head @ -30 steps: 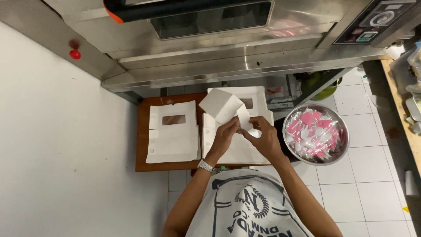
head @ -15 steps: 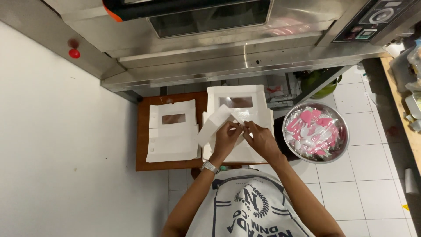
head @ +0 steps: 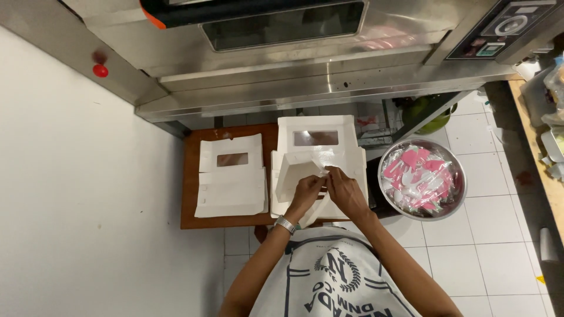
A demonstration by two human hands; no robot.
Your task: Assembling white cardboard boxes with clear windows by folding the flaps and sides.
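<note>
Now I see the white window box (head: 305,170), raised a second ago, lowered at frame centre onto the flat stack, my left hand (head: 305,194) and right hand (head: 345,191) pinching its flap, so folding is underway.

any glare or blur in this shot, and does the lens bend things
Head view: bright reflections streak the stainless steel oven front and the round metal bowl; the hands, left and right, look sharp on the white cardboard box; the oven edges fan outward toward the corners, a wide-angle stretch; soft, even light, faint shadows under the brown wooden table.
</note>
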